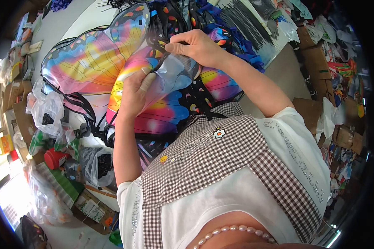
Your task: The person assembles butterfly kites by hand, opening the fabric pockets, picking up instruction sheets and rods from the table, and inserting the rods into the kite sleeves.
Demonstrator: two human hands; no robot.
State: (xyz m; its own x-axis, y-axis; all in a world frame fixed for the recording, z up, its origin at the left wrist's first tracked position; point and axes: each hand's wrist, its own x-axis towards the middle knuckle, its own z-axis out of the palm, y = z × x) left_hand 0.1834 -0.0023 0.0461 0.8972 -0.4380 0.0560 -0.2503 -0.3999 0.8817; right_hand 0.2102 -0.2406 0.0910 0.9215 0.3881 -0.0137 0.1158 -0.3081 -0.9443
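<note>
A multicoloured butterfly-print fabric wing (166, 85) is gathered in front of my apron, sheer and shiny in its middle. My left hand (135, 89) is closed on the wing's yellow and pink part, with pale coverings on the thumb and a finger. Above and to the right, my right hand (197, 49) pinches the wing's dark, spotted edge between thumb and forefinger; exactly what lies in that pinch is partly hidden. Another butterfly wing (87, 62), in yellow, pink and blue with black lines, spreads out on the table to the left.
A bundle of thin black strips (247, 25) lies at the table's upper right, beside blue ruffled fabric (253, 54). At left are a clear plastic bag (47, 110), a red container (55, 159) and a cardboard box (93, 211). Cardboard boxes (318, 58) and piled goods stand at right.
</note>
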